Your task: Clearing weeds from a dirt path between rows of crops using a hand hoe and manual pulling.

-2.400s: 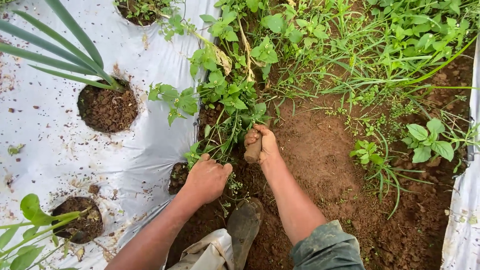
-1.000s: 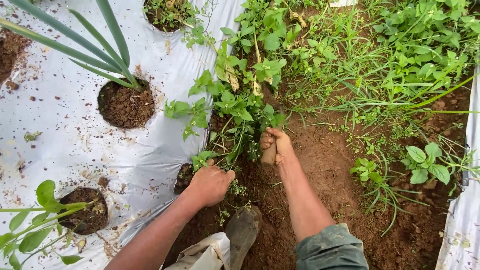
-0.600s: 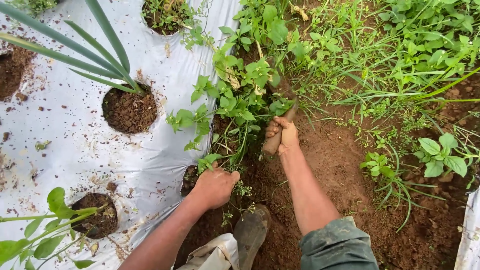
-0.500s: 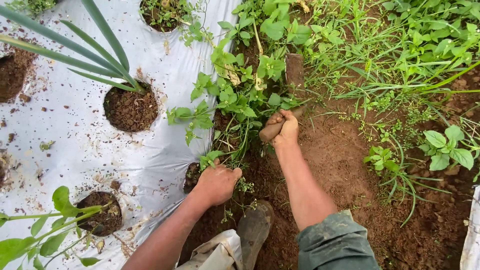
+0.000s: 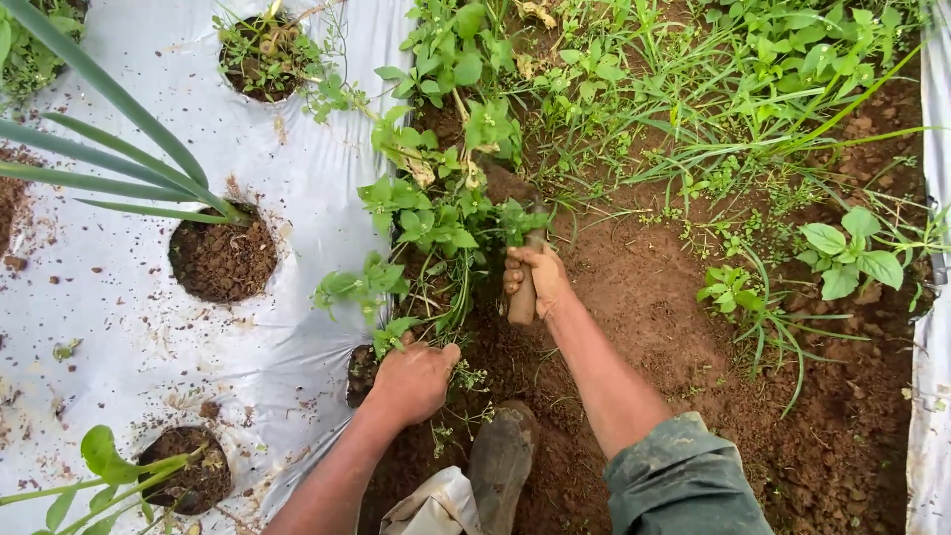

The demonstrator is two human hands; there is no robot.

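My right hand [image 5: 533, 277] is closed around the wooden handle of a digging tool [image 5: 522, 303], whose blade end is hidden among the leafy weeds [image 5: 436, 223] at the edge of the bare soil. My left hand [image 5: 414, 377] grips a bunch of weed stems low down, beside the edge of the white plastic sheet [image 5: 129, 327]. Both forearms reach forward from the bottom of the view. My muddy boot [image 5: 500, 459] stands on the soil just behind the hands.
The white sheet has round planting holes [image 5: 222, 260] filled with soil, some holding long-leaved plants [image 5: 119, 168]. Red-brown soil [image 5: 654, 307] lies to the right, with grass and broad-leaved weeds [image 5: 852, 253] beyond. Another white sheet edge [image 5: 931, 297] runs along the far right.
My right hand lifted the tool up into the weeds and has brought it back down toward the soil. The left hand stays low, holding the weed stems. The view has shifted slightly.
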